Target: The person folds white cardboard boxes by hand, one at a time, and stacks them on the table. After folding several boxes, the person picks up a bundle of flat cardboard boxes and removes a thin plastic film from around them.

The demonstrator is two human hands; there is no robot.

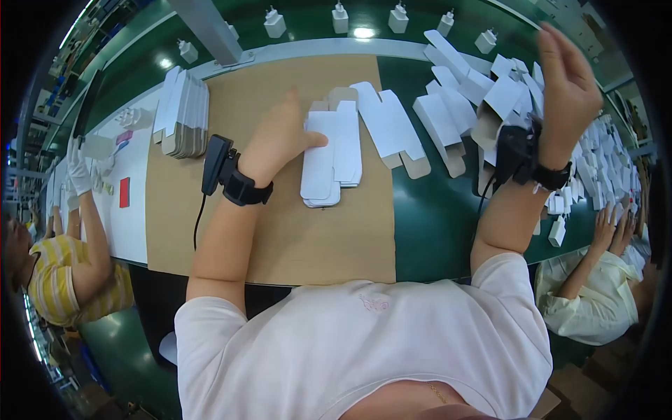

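My left hand lies at the edge of a small stack of flattened white cartons on a brown cardboard sheet. Its fingers stretch forward and its thumb rests on the upper part of the stack. Just right of that stack lies another flat white carton with its end flaps spread. Raised over the right side is my right hand, fingers loosely bent, with nothing seen in it. Below and beside it spreads a heap of folded-up white boxes. Each wrist wears a black strapped device.
A taller stack of flat cartons stands at the back left of the cardboard sheet. White plug adapters line the green belt behind a metal rail. People work on both sides; a red card lies to the left.
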